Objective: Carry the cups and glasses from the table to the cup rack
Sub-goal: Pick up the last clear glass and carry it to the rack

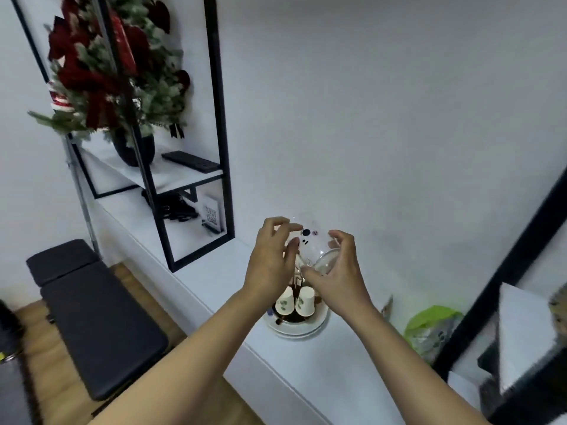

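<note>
One clear glass (pixel 310 245) between both hands — right hand (pixel 336 271), left hand (pixel 271 262).

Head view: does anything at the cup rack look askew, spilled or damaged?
Nothing stands out. The clear glass is tilted, but it is in the right hand above the cup rack, with the left hand open beside it. Two paper cups sit inverted on the rack. No spill or breakage shows.

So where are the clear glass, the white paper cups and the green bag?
clear glass (pixel 310 243): head view, on its printed side.
white paper cups (pixel 306 300): head view, on the right cup's wall.
green bag (pixel 429 320): head view, on its top.
</note>
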